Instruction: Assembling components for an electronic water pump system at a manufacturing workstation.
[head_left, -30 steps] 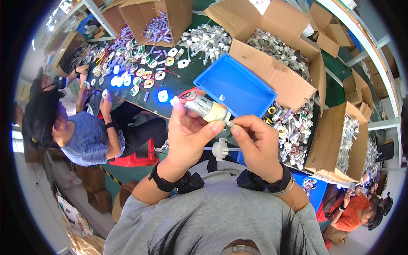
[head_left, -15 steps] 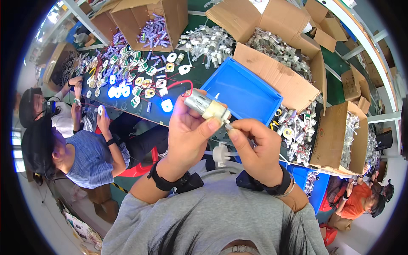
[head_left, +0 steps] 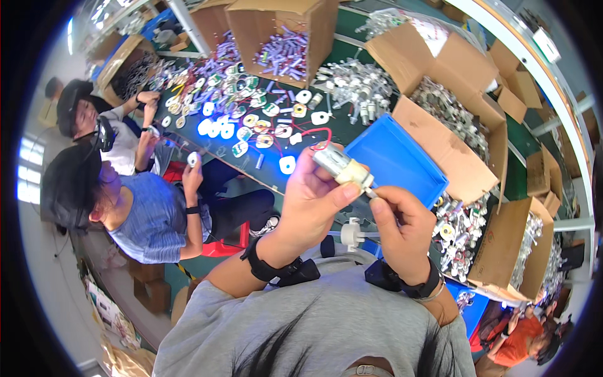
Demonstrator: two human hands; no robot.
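Observation:
My left hand (head_left: 314,210) is wrapped round a small motor pump (head_left: 331,159), with a silver cylindrical body and a cream-coloured end. A red wire (head_left: 321,133) loops from the silver end. The fingers of my right hand (head_left: 407,229) pinch a short, thin tube (head_left: 372,194) against the nozzle at the cream end. Whether the tube sits fully over the nozzle is hidden by my fingertips. Below, between my wrists, hangs a white plastic fitting (head_left: 352,235) with a pale tube running toward my right hand.
Beyond my hands lies a blue tray (head_left: 402,154). Loose white parts (head_left: 251,119) and clear-ended pumps (head_left: 358,88) cover the bench; open cardboard boxes (head_left: 443,147) stand at the right. A co-worker in blue (head_left: 147,213) sits at the left, holding a white disc.
The whole view has shifted, so the bench and boxes appear farther right and lower. Both hands keep the same hold on the pump and tube.

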